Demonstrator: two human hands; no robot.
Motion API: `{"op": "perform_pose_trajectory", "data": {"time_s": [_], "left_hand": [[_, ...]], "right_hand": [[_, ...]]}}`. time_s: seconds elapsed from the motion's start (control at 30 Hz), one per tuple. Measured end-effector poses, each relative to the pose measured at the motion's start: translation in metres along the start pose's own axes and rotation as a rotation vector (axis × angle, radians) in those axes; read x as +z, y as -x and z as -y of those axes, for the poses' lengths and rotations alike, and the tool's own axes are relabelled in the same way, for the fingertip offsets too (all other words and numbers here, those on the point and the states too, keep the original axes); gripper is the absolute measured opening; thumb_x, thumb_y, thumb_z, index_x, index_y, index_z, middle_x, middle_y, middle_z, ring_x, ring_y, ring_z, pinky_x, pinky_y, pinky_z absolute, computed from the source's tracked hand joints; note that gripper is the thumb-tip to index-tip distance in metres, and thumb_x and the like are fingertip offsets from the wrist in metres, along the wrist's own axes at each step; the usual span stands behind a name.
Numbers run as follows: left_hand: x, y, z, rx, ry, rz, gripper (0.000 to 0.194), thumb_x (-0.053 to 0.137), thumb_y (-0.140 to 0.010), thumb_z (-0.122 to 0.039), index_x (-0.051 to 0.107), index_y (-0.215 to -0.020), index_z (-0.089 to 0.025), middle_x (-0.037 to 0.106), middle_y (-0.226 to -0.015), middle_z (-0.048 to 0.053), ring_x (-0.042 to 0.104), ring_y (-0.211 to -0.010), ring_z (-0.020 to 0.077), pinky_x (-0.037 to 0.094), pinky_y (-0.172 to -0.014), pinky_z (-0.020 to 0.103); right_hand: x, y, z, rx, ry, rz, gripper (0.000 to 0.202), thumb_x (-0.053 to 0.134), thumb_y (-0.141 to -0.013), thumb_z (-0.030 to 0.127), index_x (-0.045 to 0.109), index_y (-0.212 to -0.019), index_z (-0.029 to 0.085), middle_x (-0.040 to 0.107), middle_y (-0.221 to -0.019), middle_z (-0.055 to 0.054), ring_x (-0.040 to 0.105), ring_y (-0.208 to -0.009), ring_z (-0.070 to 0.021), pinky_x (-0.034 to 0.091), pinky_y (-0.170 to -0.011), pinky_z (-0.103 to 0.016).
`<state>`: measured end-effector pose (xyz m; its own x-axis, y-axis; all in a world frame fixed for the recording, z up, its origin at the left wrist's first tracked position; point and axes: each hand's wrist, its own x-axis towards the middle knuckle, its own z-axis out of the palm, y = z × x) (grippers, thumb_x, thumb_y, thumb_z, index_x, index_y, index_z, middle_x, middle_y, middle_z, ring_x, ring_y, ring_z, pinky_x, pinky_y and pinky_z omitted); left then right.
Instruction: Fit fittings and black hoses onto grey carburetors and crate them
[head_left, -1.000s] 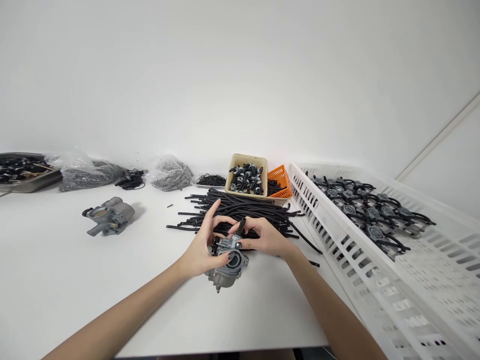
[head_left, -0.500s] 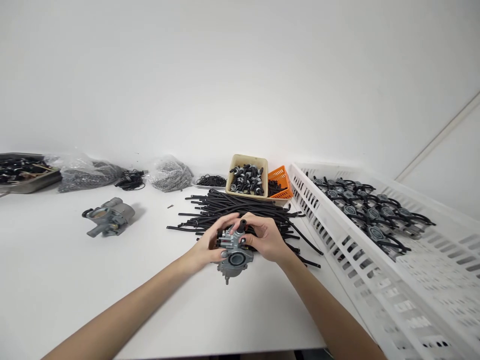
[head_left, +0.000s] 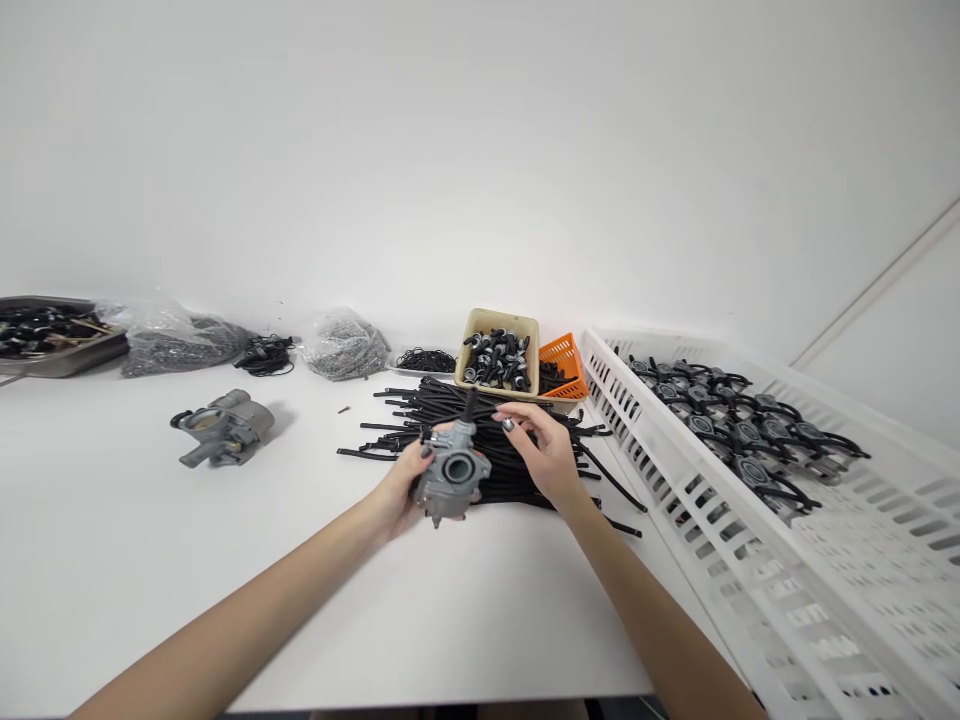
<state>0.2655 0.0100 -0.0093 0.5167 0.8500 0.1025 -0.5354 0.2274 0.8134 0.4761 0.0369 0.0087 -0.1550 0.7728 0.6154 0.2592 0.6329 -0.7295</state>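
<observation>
My left hand is gripping a carburetor — my right hand is spread; the tan box is holding small black parts.

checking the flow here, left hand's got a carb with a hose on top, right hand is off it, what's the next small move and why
Probably carry the carburetor to the white crate on the right. The left hand grips it above the table, a black hose stands up from its top, and the right hand is open beside it. The carburetors in the crate carry similar hoses, so this one looks finished.
</observation>
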Motion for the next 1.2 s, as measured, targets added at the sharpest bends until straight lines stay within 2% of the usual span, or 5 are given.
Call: {"op": "perform_pose_trajectory", "data": {"time_s": [0.17, 0.27, 0.43, 0.8, 1.2], "left_hand": [[0.006, -0.002, -0.031, 0.146, 0.024, -0.383, 0.063, 0.070, -0.077, -0.053, 0.054, -0.129, -0.020, 0.074, -0.101, 0.010, 0.075, -0.075, 0.0295, 0.062, -0.050, 0.034], [0.005, -0.003, -0.047, 0.223, 0.078, -0.542, 0.049, 0.058, -0.087, -0.050, 0.059, -0.121, -0.016, 0.075, -0.094, 0.010, 0.076, -0.072, 0.0271, 0.062, -0.051, 0.031], [-0.003, -0.004, -0.059, 0.276, 0.195, -0.710, 0.047, 0.053, -0.090, -0.054, 0.061, -0.108, -0.011, 0.074, -0.085, 0.009, 0.076, -0.073, 0.0247, 0.062, -0.054, 0.026], [-0.003, -0.005, -0.052, 0.228, 0.175, -0.672, 0.041, 0.051, -0.093, -0.049, 0.061, -0.110, -0.012, 0.075, -0.087, 0.009, 0.077, -0.074, 0.0256, 0.063, -0.054, 0.028], [-0.002, -0.006, -0.048, 0.184, 0.136, -0.692, 0.046, 0.059, -0.087, -0.054, 0.061, -0.110, -0.014, 0.075, -0.086, 0.009, 0.077, -0.074, 0.0249, 0.062, -0.056, 0.029]], "right_hand": [[-0.009, 0.000, -0.022, -0.071, 0.562, -0.084, 0.020, 0.056, -0.091, 0.022, 0.071, -0.103, 0.021, 0.072, -0.103, -0.008, 0.059, -0.098, -0.0261, 0.045, -0.094, -0.044], [-0.009, 0.002, -0.032, -0.067, 0.691, -0.040, 0.015, 0.060, -0.091, 0.023, 0.074, -0.097, 0.022, 0.071, -0.103, -0.008, 0.059, -0.099, -0.0270, 0.045, -0.093, -0.044], [-0.009, 0.003, -0.034, -0.075, 0.753, -0.021, 0.012, 0.064, -0.090, 0.022, 0.075, -0.095, 0.025, 0.069, -0.109, -0.008, 0.057, -0.102, -0.0275, 0.045, -0.090, -0.044], [0.010, 0.012, -0.020, -0.161, 0.722, 0.123, 0.007, 0.073, -0.085, 0.025, 0.072, -0.091, 0.023, 0.065, -0.123, -0.008, 0.054, -0.112, -0.0290, 0.043, -0.095, -0.046], [0.006, 0.007, -0.013, -0.182, 0.674, 0.101, 0.014, 0.057, -0.095, 0.018, 0.069, -0.087, 0.021, 0.071, -0.107, -0.007, 0.057, -0.096, -0.0241, 0.043, -0.089, -0.041]]}}
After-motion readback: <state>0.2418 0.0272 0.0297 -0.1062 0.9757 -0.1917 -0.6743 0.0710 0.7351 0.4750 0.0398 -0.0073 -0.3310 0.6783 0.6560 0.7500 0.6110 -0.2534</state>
